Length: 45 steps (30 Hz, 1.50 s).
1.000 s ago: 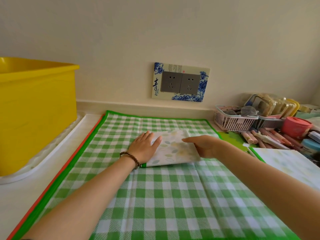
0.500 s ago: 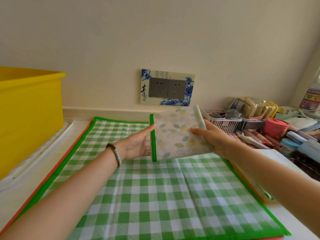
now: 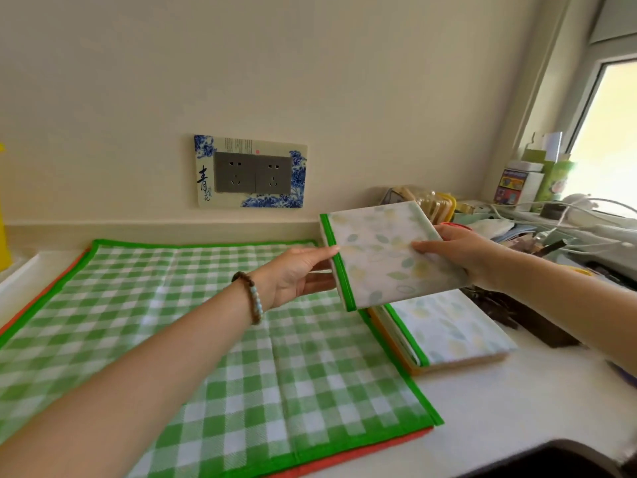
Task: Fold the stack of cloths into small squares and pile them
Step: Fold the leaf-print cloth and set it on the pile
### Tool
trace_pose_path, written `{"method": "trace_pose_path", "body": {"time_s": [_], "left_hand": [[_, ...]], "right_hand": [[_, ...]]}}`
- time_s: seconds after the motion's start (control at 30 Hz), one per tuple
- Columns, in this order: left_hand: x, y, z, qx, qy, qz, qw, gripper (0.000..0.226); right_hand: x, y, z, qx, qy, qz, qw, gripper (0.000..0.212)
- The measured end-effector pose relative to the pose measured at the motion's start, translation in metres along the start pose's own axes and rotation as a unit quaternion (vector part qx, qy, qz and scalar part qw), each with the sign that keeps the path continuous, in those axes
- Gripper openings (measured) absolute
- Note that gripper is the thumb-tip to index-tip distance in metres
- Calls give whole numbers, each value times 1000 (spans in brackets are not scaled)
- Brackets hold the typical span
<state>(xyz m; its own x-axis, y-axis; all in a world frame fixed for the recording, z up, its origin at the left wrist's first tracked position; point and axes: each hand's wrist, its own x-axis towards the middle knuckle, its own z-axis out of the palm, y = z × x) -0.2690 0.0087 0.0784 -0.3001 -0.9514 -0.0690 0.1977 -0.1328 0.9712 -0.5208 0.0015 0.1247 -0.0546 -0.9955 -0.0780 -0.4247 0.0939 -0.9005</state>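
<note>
Piling step: the right grip (image 3: pixel 458 253) grasps the folded cloth (image 3: pixel 379 267) near the pile (image 3: pixel 451 326); the left grip (image 3: pixel 293 274), released, touches its edge. Next, I think, it must land squarely on top.

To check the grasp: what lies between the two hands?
In the head view, the folded leaf-print cloth lies between them: the left hand touches its green edge, the right hand grips the opposite side.
</note>
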Motion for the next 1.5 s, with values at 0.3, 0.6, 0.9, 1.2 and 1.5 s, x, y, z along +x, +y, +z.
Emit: {"method": "trace_pose_path", "body": {"time_s": [0.3,0.6,0.9,1.2,1.5], "left_hand": [[25,-40,54,21,3,-66,998,11],[29,-67,66,83,16,-105,991,17],[28,-71,67,159,18,-100,982,37],[28,-74,70,203,36,-77,976,40],[5,-55,35,259,38,10,965,52]], "right_hand": [[-5,41,-46,-91,-2,97,991,40],[7,77,-56,-124,-30,143,981,55],[10,85,-56,-183,-34,140,973,58],[3,88,-54,-228,-31,116,966,62],[-14,40,-35,-362,53,-103,925,59]]}}
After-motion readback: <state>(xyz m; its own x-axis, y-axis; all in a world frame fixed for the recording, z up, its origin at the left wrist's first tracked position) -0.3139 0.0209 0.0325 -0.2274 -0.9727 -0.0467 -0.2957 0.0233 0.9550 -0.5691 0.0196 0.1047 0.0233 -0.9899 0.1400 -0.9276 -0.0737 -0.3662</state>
